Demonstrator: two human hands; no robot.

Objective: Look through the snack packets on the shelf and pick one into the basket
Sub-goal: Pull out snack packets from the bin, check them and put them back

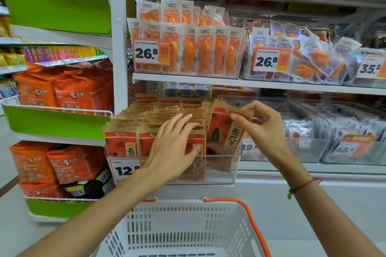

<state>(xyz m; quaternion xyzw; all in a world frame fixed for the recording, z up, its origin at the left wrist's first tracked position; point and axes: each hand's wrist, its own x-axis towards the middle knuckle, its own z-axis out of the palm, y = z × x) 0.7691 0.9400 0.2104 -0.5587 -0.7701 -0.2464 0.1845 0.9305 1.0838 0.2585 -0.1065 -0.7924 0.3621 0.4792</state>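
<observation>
Rows of red-and-brown paper snack packets (pixel 125 142) fill a clear bin (pixel 221 175) on the lower shelf. My left hand (pixel 171 150) lies with straight fingers across the tops of the front packets, its thumb on the face of one. My right hand (pixel 261 125) pinches the top edge of one tilted packet (pixel 223 131), lifted partly out at the bin's right end. A white slotted basket (pixel 188 229) with an orange handle (pixel 250 219) sits below my arms, open side up.
The upper shelf holds clear bins of orange packets (pixel 200 48) and purple packets (pixel 302 56) with price tags. To the right are bins of grey packets (pixel 355 129). A side rack at left carries large orange bags (pixel 62 89) behind green panels.
</observation>
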